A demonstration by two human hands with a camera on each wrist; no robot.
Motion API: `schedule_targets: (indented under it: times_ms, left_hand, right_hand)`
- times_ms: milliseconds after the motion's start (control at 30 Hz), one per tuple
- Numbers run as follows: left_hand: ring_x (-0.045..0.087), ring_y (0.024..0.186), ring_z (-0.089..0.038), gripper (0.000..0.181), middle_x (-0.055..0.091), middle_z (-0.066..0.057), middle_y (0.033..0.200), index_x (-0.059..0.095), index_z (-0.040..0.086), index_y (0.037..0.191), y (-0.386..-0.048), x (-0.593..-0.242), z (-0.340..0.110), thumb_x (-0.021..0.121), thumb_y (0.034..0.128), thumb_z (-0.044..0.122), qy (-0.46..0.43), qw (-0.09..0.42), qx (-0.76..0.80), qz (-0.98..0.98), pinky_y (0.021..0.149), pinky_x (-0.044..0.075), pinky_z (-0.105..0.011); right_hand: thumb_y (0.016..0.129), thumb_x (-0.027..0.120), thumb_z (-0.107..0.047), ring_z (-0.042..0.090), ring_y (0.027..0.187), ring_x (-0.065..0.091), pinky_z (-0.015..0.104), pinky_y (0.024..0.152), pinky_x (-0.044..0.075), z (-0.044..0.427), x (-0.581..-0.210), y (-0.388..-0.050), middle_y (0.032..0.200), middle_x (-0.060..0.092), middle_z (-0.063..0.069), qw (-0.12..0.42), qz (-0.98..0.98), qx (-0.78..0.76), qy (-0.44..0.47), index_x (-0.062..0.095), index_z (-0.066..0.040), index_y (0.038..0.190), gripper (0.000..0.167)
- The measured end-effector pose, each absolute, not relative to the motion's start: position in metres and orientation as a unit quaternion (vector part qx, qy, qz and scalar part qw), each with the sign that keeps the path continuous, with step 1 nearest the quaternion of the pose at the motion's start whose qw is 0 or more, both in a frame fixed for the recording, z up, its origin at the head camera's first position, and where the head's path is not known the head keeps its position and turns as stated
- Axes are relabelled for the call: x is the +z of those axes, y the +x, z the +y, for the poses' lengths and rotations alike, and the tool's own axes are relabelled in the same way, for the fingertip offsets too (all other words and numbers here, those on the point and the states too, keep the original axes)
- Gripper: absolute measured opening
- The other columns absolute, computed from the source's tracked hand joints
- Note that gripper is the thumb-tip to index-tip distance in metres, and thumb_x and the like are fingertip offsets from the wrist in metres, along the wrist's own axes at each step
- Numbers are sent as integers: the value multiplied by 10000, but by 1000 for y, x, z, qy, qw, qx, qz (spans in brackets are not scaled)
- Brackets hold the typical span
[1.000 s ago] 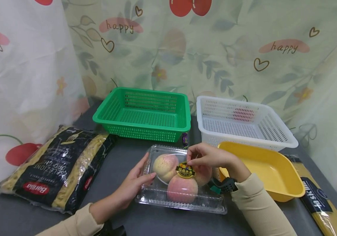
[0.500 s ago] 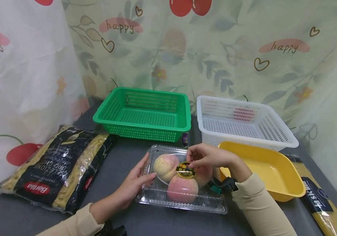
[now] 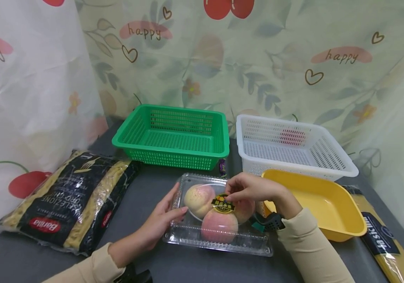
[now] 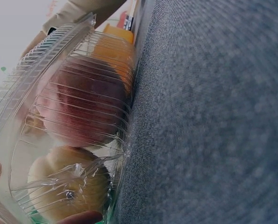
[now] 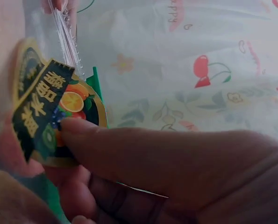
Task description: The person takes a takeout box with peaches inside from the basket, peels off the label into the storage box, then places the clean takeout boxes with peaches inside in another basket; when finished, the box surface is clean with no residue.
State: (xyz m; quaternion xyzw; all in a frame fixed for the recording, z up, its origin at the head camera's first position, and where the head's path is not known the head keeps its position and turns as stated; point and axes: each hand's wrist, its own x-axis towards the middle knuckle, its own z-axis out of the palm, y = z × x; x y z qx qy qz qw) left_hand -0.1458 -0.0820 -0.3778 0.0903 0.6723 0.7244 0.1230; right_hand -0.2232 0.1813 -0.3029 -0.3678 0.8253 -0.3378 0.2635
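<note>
A clear plastic fruit box (image 3: 258,248) lies on the dark cloth, its lid closed over three peaches (image 3: 219,227). My left hand (image 3: 159,220) holds the box's left side, thumb over the lid and fingers along the edge. A black and gold fruit label (image 3: 224,205) sits on the lid above the peaches. Thumb and fingertips of my right hand (image 3: 249,188) pinch the label's upper part. In the right wrist view the label (image 5: 71,102) is bent, its fruit-printed part standing up from the lid. The left wrist view shows the peaches (image 4: 82,102) through the ribbed box wall.
Behind the box stand a green basket (image 3: 173,160) and a white basket (image 3: 300,167). A small purple wrapped item (image 3: 222,168) lies between them. To the right are a yellow basin (image 3: 329,200) and a spaghetti pack (image 3: 382,239); a Barilla pasta bag (image 3: 67,200) lies left.
The label's pinched upper part tilts slightly under my right fingers. The box and my left hand have hardly moved.
</note>
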Motion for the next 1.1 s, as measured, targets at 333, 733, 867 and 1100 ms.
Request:
schedule_targets:
  times_ms: [333, 733, 867, 1100]
  left_hand:
    - [201, 1401, -349, 748, 31, -152, 1572, 78, 136, 1512, -147, -378, -82, 534, 920, 121, 88, 124, 725, 672, 979, 456, -412]
    - [150, 1417, -337, 752, 10, -145, 1574, 69, 140, 1513, -147, -378, -82, 535, 923, 132, 89, 127, 722, 674, 1001, 435, -433]
    - [156, 1417, -338, 754, 6, -144, 1574, 67, 144, 1513, -146, -378, -83, 537, 925, 141, 88, 130, 722, 674, 996, 440, -432]
    - [211, 1401, -341, 753, 20, -139, 1575, 65, 150, 1514, -147, -378, -83, 536, 926, 143, 87, 132, 724, 671, 989, 448, -422]
  right_hand:
    - [933, 556, -156, 136, 681, 477, 215, 619, 415, 181, -302, -221, 753, 512, 18, 280, 826, -345, -348, 556, -12, 870, 157]
    - [956, 512, -140, 128, 689, 518, 222, 653, 478, 178, -306, -226, 776, 570, 20, 270, 810, -408, -324, 539, 24, 918, 171]
    - [933, 552, -141, 120, 674, 534, 225, 639, 494, 178, -306, -227, 774, 573, 15, 270, 813, -403, -324, 557, 20, 879, 170]
    - [904, 598, -132, 126, 694, 509, 220, 658, 446, 186, -296, -230, 764, 574, 7, 261, 817, -389, -336, 595, 17, 865, 154]
